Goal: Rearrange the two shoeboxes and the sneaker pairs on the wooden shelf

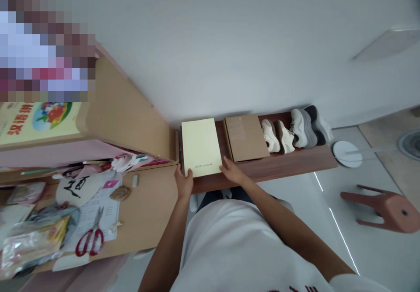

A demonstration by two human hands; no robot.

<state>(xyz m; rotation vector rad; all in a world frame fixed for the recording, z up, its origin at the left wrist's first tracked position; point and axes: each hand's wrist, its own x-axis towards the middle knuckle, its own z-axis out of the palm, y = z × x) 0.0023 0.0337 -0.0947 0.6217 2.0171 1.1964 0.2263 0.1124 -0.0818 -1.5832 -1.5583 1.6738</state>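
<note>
A pale yellow box (201, 143) with "MEIZHIYUAN" printed near its front edge lies flat at the left end of the dark wooden shelf top (282, 164). At its front left corner, my left hand (184, 182) has its thumb on the lid and its fingers down the side. My right hand (232, 171) grips the front right corner the same way, thumb on top. Some fingers of both hands are hidden below the edges. Just right of it, a brown cardboard box (246, 137) lies with a narrow gap between the two.
White shoes (285, 135) and grey-and-white shoes (303, 128) fill the shelf's right part. On the left, a desk (147, 209) bears red-handled scissors (93, 237), papers and plastic bags. A brown stool (385, 206) lies on its side on the floor, near a round white object (348, 154).
</note>
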